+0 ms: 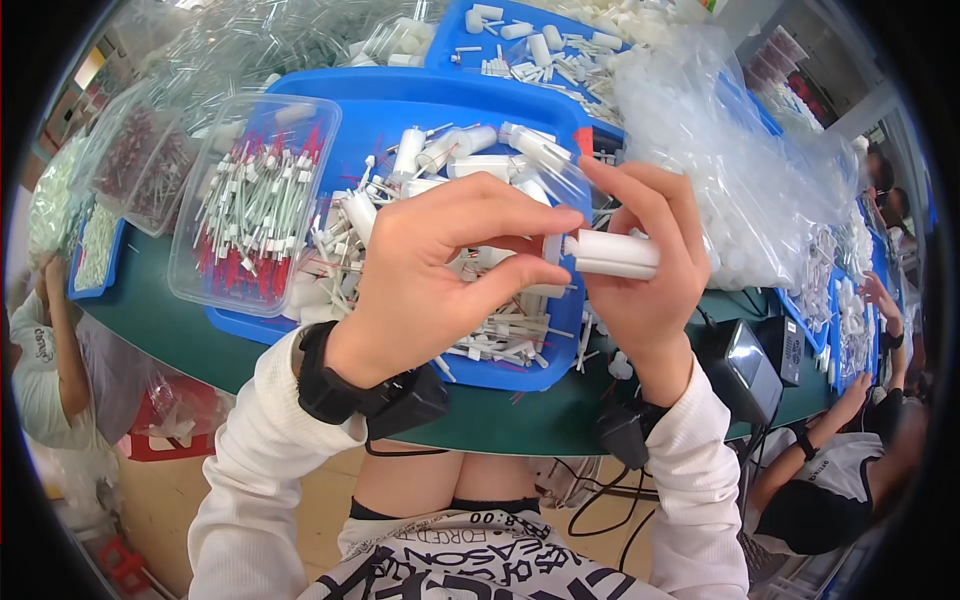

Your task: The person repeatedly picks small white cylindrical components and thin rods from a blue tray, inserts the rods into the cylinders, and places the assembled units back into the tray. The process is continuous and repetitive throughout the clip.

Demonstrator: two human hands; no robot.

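Over the blue tray (370,95), my right hand (655,315) grips a white plastic cylinder (618,255) lying sideways, its narrower end toward the left. My left hand (425,270) pinches a small translucent piece (553,248) between thumb and forefinger, close against that end; whether the two parts touch, I cannot tell. Similar white cylinders (408,153) and many thin white sticks (505,345) lie jumbled in the tray below both hands. Over the tray's left side sits a clear plastic box (182,270) of slim white sticks with red ends (255,200).
Clear bags (700,150) bulge at the right, beside another blue tray (450,30) of white parts. A dark device (742,370) with cables stands at the right on the green table (215,360). Other people work at both sides, one person's arm (65,340) at left.
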